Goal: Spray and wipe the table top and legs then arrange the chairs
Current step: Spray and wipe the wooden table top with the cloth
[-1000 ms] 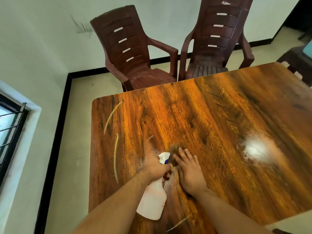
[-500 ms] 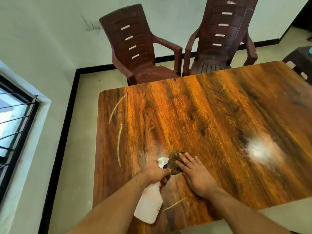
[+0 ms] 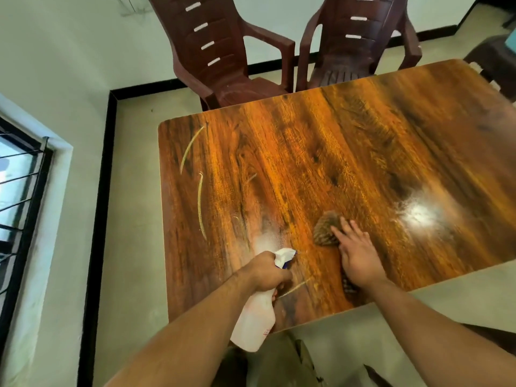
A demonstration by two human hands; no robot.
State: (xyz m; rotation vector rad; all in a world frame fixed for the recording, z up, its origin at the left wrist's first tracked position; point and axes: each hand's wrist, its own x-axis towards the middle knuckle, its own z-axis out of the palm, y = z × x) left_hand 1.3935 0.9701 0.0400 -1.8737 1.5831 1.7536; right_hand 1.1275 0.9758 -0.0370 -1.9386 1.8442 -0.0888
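White plastic spray bottle (image 3: 255,319) slants over the near edge of the wood-grain surface (image 3: 335,152). Its long axis runs from the base, close to the person's body, up to the nozzle (image 3: 284,255), which points away across the wood and slightly right. The liquid level cannot be made out through the cloudy wall. The left hand (image 3: 268,270) grips the bottle's neck, fingers curled round it, with the forearm reaching in from lower left. A pale misted patch (image 3: 265,241) lies just ahead of the nozzle. The right hand (image 3: 358,258) lies flat, fingers straight, pressing a brown cloth (image 3: 325,229) onto the surface beside the bottle. A maroon plastic chair (image 3: 223,60) and a second chair (image 3: 360,37) stand side by side at the far edge.
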